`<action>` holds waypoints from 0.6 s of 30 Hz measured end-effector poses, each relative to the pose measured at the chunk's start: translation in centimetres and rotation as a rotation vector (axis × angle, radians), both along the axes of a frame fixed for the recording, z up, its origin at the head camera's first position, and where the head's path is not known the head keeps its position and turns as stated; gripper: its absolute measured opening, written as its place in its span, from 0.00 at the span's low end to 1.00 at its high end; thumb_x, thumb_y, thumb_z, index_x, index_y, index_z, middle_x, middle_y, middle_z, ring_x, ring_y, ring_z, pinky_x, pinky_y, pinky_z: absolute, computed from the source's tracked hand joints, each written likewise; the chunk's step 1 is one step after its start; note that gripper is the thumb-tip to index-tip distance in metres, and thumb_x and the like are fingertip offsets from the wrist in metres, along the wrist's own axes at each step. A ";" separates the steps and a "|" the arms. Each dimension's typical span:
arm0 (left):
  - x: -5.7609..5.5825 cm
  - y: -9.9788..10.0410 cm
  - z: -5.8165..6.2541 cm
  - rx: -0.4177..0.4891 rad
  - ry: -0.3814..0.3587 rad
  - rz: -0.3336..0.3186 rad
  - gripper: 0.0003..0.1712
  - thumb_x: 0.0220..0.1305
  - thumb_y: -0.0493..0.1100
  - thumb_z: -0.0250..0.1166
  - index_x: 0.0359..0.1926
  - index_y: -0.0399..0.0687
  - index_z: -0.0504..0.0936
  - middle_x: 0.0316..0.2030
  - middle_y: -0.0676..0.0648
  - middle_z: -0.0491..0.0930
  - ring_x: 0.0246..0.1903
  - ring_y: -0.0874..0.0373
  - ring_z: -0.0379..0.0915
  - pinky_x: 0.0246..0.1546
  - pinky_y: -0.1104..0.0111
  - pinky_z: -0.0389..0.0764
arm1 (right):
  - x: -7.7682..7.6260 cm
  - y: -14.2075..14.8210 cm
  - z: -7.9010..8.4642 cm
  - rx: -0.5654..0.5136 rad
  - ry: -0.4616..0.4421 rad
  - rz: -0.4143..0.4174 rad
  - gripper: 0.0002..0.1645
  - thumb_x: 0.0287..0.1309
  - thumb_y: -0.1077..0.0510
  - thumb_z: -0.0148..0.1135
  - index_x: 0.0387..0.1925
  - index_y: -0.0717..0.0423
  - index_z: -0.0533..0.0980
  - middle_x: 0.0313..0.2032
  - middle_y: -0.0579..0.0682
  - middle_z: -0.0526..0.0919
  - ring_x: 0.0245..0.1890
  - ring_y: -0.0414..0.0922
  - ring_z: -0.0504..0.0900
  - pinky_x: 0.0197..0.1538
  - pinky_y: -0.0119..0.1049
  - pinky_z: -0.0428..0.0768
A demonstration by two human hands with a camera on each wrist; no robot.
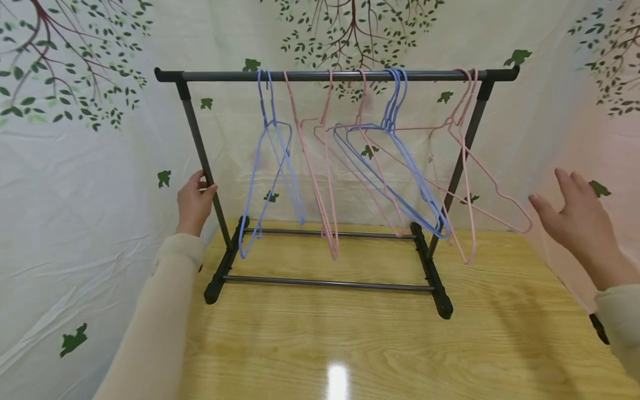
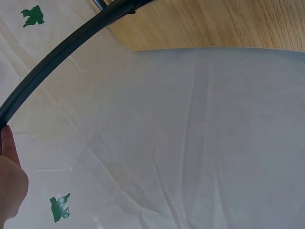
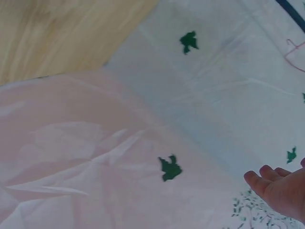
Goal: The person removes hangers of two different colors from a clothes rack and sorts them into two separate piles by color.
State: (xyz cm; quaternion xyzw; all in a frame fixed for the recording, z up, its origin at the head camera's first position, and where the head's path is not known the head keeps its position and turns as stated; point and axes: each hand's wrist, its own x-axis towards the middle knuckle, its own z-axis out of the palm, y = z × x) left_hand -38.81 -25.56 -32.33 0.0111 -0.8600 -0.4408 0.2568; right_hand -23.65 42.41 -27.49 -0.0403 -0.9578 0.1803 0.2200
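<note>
A black clothes rack [image 1: 320,76] stands upright on the wooden table, with blue and pink wire hangers on its top bar. My left hand [image 1: 195,203] grips the rack's left post, thumb and fingers around it at mid-height. In the left wrist view, a fingertip of the left hand [image 2: 12,174] meets the dark post [image 2: 57,52]. My right hand [image 1: 582,222] is in the air to the right of the rack, fingers spread and holding nothing. Nearest to it are the pink hangers [image 1: 470,161] at the bar's right end. Several blue hangers [image 1: 400,166] hang bunched beside them.
Two blue hangers [image 1: 255,166] hang toward the left of the bar, pink ones [image 1: 330,222] near the middle. Pale cloth [image 1: 65,222] with leaf prints surrounds the wooden tabletop [image 1: 300,339] at the back and sides. Crossbars [image 1: 325,283] join the rack's feet.
</note>
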 end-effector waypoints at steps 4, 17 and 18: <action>-0.1 -0.1 -0.2 -0.021 0.035 0.002 0.24 0.72 0.39 0.59 0.67 0.42 0.71 0.52 0.32 0.80 0.52 0.39 0.79 0.52 0.51 0.77 | 0.1 -1.6 1.6 -0.046 0.025 0.010 0.44 0.76 0.43 0.37 0.78 0.59 0.34 0.76 0.68 0.34 0.73 0.70 0.37 0.68 0.69 0.42; -0.3 -0.4 -0.3 -0.034 0.029 -0.012 0.24 0.73 0.40 0.59 0.68 0.42 0.70 0.53 0.32 0.79 0.52 0.37 0.78 0.53 0.49 0.77 | 0.6 -8.1 4.8 -0.219 0.088 0.150 0.40 0.74 0.40 0.44 0.79 0.43 0.46 0.74 0.66 0.52 0.67 0.73 0.58 0.60 0.72 0.59; -0.2 -0.4 -0.3 -0.033 0.028 -0.013 0.25 0.73 0.40 0.58 0.68 0.42 0.70 0.53 0.32 0.79 0.52 0.37 0.78 0.53 0.49 0.77 | 0.7 -8.6 4.9 -0.225 0.090 0.161 0.40 0.74 0.40 0.44 0.79 0.43 0.46 0.75 0.64 0.52 0.68 0.72 0.58 0.61 0.72 0.59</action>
